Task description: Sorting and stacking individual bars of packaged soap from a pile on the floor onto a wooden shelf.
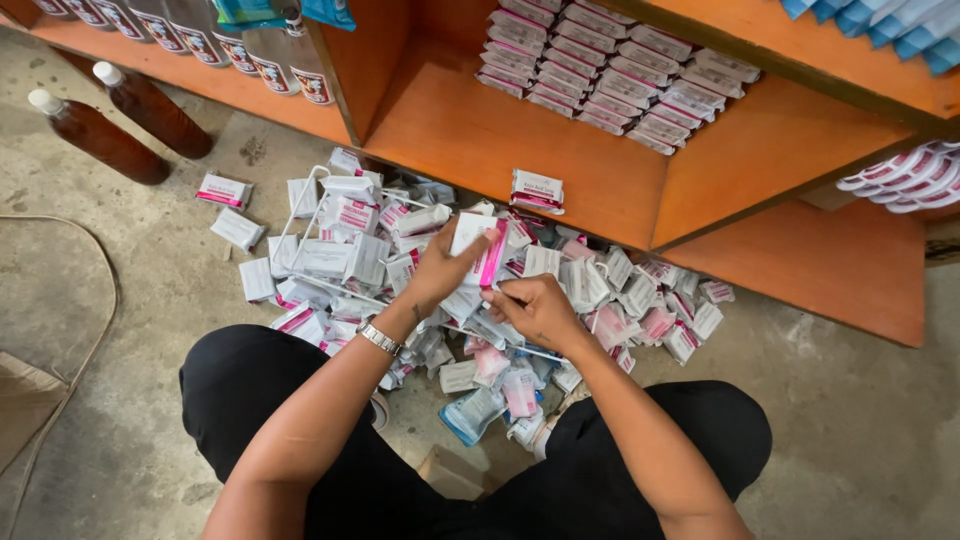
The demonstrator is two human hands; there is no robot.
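Observation:
My left hand (442, 270) holds a small stack of white and pink soap packets (478, 240) upright above a heap of the same packets (350, 250) on the concrete floor. A metal watch sits on that wrist. My right hand (535, 308) is just right of the stack, fingers pinched near its lower edge; whether it grips a packet is unclear. One packet (537, 190) lies alone on the orange wooden shelf (470, 130). Rows of stacked packets (610, 70) fill the back of that shelf.
Two brown bottles with white caps (110, 120) lie on the floor at the left. More bottles (230, 40) stand on the left shelf. Blue packs (880, 20) and white-red round packs (900, 180) sit on shelves at the right. My knees in black trousers (260, 390) frame the heap.

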